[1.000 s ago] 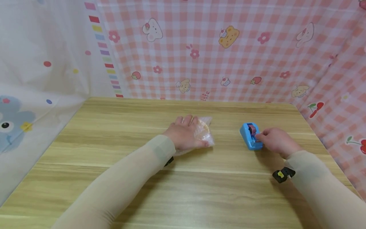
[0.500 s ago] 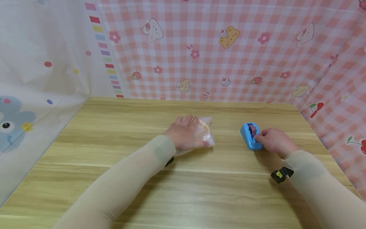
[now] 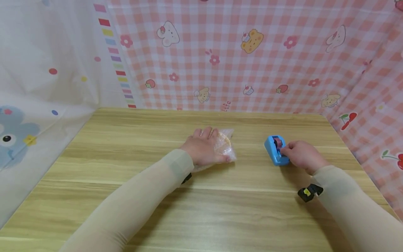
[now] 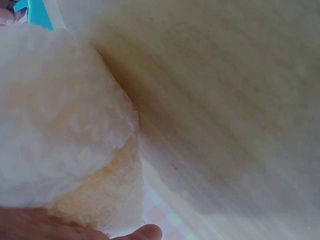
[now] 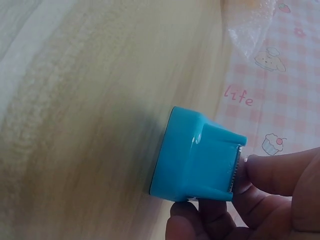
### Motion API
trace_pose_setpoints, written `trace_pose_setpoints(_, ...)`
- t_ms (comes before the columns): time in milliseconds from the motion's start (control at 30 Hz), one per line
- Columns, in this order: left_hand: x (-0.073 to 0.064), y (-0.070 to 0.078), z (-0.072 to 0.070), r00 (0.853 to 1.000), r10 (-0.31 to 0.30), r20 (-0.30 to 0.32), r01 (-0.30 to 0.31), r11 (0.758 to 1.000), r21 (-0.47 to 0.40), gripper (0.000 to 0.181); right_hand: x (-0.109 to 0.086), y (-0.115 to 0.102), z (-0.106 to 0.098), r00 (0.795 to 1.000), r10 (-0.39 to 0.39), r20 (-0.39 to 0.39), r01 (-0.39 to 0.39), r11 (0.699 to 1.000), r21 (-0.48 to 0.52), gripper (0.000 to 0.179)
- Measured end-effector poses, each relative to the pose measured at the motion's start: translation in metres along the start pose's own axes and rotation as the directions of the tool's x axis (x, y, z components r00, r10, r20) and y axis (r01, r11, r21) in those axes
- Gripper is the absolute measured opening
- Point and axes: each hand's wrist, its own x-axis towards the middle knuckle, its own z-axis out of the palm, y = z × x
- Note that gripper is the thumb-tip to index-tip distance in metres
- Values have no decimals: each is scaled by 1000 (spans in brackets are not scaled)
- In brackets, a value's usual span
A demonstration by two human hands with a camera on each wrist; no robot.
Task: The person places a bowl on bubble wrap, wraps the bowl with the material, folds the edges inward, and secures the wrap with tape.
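A parcel in bubble wrap, with something yellowish inside, lies mid-table. My left hand rests over its left part in the head view, fingers spread and thumb along the near edge. The left wrist view shows the puffy wrap close up. To the right stands a blue tape dispenser with a reddish roll. My right hand is at its front, thumb and forefinger pinching at the serrated cutter, where the clear tape's end barely shows. Other fingers touch the dispenser's side.
The wooden table reaches a pink checked cloth at the back. A white dotted cloth hangs at the left. A dark wrist camera sits under my right wrist.
Almost nothing differs. My right wrist has shifted very slightly left; the left hand, parcel and dispenser stay where they were.
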Motion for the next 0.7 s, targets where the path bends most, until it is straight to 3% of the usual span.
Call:
trace_pose_setpoints(533,0,1,0,1000,-3,1,3,1000,-2,124,-2,-1,-2,999,39,2,-39,998,54,54)
trace_pose_setpoints(700,1,0,1,1000,-3,0,3,1000,-2,124,-4,-2,0,998,49,32,-53,988,144,50)
